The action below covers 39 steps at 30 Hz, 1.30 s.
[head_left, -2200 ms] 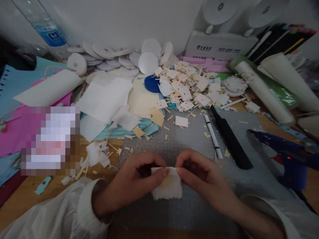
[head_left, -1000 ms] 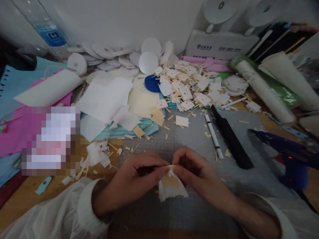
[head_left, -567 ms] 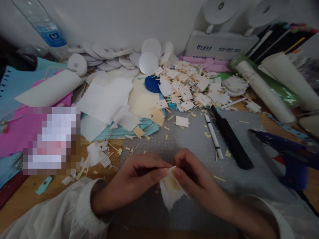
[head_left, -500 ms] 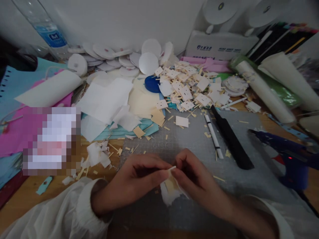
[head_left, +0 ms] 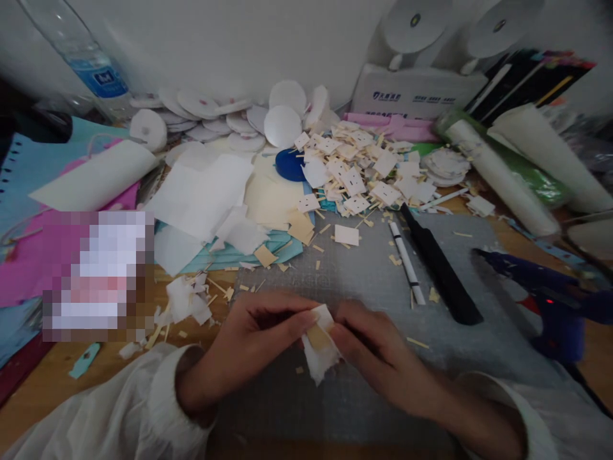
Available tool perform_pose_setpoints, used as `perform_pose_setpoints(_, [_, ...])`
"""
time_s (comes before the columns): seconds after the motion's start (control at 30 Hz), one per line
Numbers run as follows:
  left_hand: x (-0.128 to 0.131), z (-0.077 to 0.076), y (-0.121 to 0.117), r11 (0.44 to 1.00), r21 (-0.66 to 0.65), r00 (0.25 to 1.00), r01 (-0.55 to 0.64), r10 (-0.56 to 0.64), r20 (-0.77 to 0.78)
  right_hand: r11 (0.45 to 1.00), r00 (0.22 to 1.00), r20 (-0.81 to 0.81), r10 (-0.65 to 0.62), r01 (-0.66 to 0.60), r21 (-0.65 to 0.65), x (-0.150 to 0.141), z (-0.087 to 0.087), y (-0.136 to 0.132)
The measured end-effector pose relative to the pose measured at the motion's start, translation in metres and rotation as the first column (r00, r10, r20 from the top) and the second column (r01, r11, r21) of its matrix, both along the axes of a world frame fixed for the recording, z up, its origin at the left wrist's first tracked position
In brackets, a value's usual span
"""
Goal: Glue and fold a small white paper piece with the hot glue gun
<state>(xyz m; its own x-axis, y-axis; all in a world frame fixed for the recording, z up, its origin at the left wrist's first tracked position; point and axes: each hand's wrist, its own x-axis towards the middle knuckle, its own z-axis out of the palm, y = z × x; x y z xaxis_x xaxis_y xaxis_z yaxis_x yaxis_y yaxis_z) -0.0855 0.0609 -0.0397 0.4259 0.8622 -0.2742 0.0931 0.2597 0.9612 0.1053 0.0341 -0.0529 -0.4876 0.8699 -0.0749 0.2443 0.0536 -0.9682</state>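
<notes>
Between my hands, over the grey cutting mat [head_left: 282, 396], is a small white piece of paper [head_left: 318, 367] with a tan card piece [head_left: 317, 337] on it. My left hand [head_left: 265, 348] pinches the paper's left upper edge between thumb and fingers. On the other side, my right hand [head_left: 376, 348] grips its right edge, thumb in front. The lower end of the paper is torn and hangs free. A small white card [head_left: 346, 235] lies on the mat beyond my hands.
At the right lie a blue glue gun [head_left: 555, 287] with a red light, a black cutter [head_left: 440, 265] and a white pen [head_left: 407, 262]. Behind are a heap of small cards with drawn faces [head_left: 354, 182], white discs [head_left: 282, 126], and paper sheets [head_left: 201, 191]. Scraps [head_left: 189, 300] lie left.
The white paper has turned in my fingers, so its upper part now shows as a wider flap above the tan piece. The view has shifted slightly.
</notes>
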Motion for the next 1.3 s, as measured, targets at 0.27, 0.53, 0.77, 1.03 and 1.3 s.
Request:
perform_pose_setpoints(0.27, [-0.0006,-0.0013,-0.0024,0.977,0.211,0.997,0.043,-0.029,-0.069,0.992,0.995,0.098,-0.013,0.0,0.13,-0.0016,-0.0041,-0.0028])
perform_pose_setpoints(0.53, [-0.002,0.001,-0.0017,0.939,0.333,0.982,0.087,-0.024,-0.189,0.995,0.996,0.088,0.028,-0.036,0.091,0.0025,-0.0004,-0.0024])
perform_pose_setpoints(0.77, [-0.0013,-0.0017,-0.002,0.953,0.288,0.979,0.088,-0.029,-0.203,0.986,0.987,-0.074,-0.144,0.15,0.074,0.0062,-0.0047,-0.0024])
perform_pose_setpoints(1.03, [-0.0007,-0.0024,-0.004,0.937,0.319,0.945,0.144,-0.034,-0.326,0.98,0.979,-0.074,-0.188,0.192,0.048,0.004,-0.004,-0.0012])
perform_pose_setpoints(1.3, [-0.002,-0.0036,-0.0031,0.959,0.262,0.962,0.107,-0.034,-0.272,0.987,0.988,-0.026,-0.153,0.152,-0.056,0.0053,-0.0047,-0.0015])
